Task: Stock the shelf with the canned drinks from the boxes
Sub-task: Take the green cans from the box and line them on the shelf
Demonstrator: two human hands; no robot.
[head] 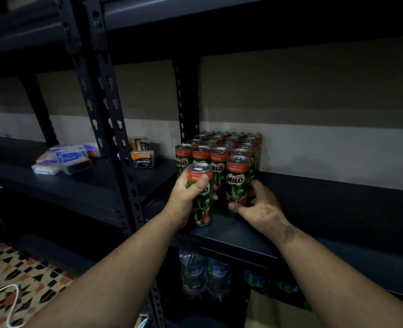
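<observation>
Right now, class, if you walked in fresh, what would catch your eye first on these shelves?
First, the block of Milo cans packed in rows on the dark shelf, against its left upright. In front, the left hand grips one can and the right hand holds another can at the block's front. Water bottles stand on the shelf below.

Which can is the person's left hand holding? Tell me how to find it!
Look at the dark shelf with the block of Milo cans. At its front left, the left hand grips one can. It alone stands out in front of the rows.
</observation>
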